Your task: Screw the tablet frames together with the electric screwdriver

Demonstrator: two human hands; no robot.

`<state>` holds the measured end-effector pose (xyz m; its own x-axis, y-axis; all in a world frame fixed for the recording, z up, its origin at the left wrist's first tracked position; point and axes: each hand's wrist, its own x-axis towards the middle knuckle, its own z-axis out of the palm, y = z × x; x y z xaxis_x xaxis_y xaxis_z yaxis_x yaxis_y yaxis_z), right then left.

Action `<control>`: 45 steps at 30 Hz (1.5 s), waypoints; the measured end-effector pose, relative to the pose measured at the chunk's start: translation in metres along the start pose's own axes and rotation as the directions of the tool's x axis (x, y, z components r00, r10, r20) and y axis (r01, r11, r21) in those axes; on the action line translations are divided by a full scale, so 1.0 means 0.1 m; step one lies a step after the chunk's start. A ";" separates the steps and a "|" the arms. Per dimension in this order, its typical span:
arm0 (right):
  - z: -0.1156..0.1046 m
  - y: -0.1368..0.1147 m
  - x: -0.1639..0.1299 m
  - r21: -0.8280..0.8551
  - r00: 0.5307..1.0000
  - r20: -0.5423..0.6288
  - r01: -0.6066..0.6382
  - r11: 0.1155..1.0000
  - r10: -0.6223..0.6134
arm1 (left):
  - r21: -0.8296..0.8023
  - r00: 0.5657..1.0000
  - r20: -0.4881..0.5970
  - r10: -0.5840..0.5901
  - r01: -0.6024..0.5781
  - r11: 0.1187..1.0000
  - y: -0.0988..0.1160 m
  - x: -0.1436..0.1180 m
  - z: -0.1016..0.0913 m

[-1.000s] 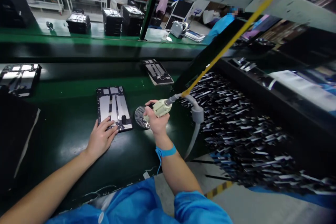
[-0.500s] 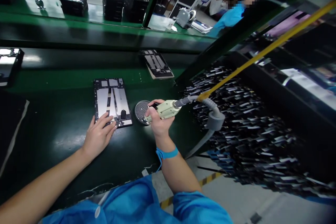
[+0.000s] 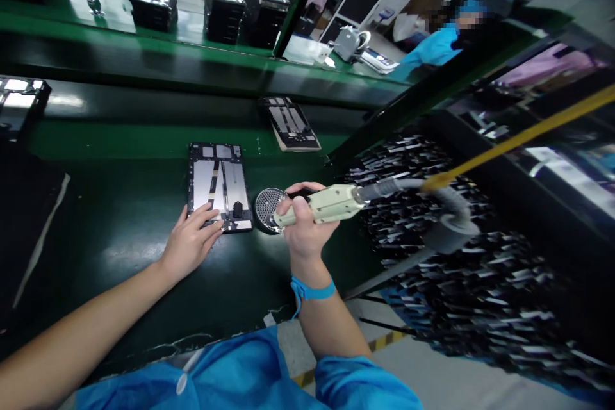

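The right hand (image 3: 302, 230) is wrapped firmly around the pale handle of a powered screwdriver (image 3: 331, 204), fingers closed on it and thumb laid along the top. The tool lies nearly level, its tip pointing left over a round perforated dish (image 3: 267, 208) that sits on the dark green conveyor belt (image 3: 134, 218). A grey hose (image 3: 432, 205) runs from the tool's right end and a yellow cord (image 3: 523, 134) rises from it toward the far right.

The left hand (image 3: 192, 240) lies flat and open, fingers spread, with its fingertips pressing on the near edge of an opened tablet chassis (image 3: 218, 184). That chassis lies on the belt just left of the dish, with a small black piece standing at its near right corner.

Farther off and to the right, a second chassis (image 3: 291, 123) lies tilted on the belt, well apart from the hands. At the far left edge another one (image 3: 19, 99) is partly cut off. To the right of the right hand, a bin of thin dark and silver strips (image 3: 446, 256) crowds close to the tool's hose. Beyond the belt, black stacked trays (image 3: 223, 9) stand on a green bench, and a co-worker in a blue coat (image 3: 427, 51) is at the far right. A blue band (image 3: 312, 289) circles the right wrist.
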<state>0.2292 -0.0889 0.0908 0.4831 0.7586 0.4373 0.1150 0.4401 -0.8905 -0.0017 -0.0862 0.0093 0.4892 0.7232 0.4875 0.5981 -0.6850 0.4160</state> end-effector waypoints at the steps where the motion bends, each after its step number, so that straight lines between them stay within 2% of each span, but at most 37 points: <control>1: 0.07 -0.03 -0.02 0.022 1.000 0.031 -0.002 1.000 0.001 | -0.002 1.000 0.001 -0.005 0.005 1.000 0.00 0.00 0.01; 5: 0.39 -0.06 -0.16 0.104 0.978 0.198 -0.080 0.991 0.058 | -0.027 1.000 0.006 -0.025 0.026 0.999 0.01 0.00 0.02; 9: 0.55 0.01 -0.26 0.161 0.958 0.273 -0.134 0.978 0.086 | -0.034 0.999 0.008 -0.036 0.037 0.999 0.00 -0.01 0.03; 15: 0.53 0.08 -0.33 0.082 0.953 0.288 -0.125 0.989 0.097 | -0.030 0.997 0.035 -0.063 0.064 0.998 0.01 -0.01 0.03; 20: 0.53 0.09 -0.35 0.061 0.948 0.311 -0.087 0.994 0.064 | -0.024 0.999 0.032 -0.041 0.041 0.999 0.01 0.00 0.02; 27: 0.57 0.10 -0.38 0.017 0.946 0.314 -0.091 0.996 0.081 | -0.048 0.998 0.056 -0.034 0.036 0.998 0.00 -0.01 -0.01; 31: 0.39 0.03 -0.29 0.030 0.965 0.256 -0.060 0.998 0.050 | -0.029 0.999 0.039 -0.012 0.013 0.999 -0.02 -0.02 0.00; 35: 0.04 0.00 -0.12 -0.042 0.998 0.056 0.020 0.999 -0.017 | -0.019 0.999 0.042 -0.004 0.005 1.000 -0.02 -0.03 0.00; 38: -0.15 0.08 -0.06 -0.128 0.998 -0.056 0.028 0.991 -0.035 | -0.029 0.999 0.042 -0.011 0.012 1.000 -0.01 -0.02 -0.01; 45: -0.21 0.19 -0.09 -0.142 0.999 -0.034 -0.017 0.990 0.012 | -0.047 0.999 0.044 -0.022 0.024 0.999 0.00 -0.01 -0.03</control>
<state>0.2456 -0.0973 0.0678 0.5134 0.7471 0.4222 0.2295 0.3546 -0.9064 -0.0045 -0.0874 0.0109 0.5036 0.7411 0.4440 0.5791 -0.6710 0.4631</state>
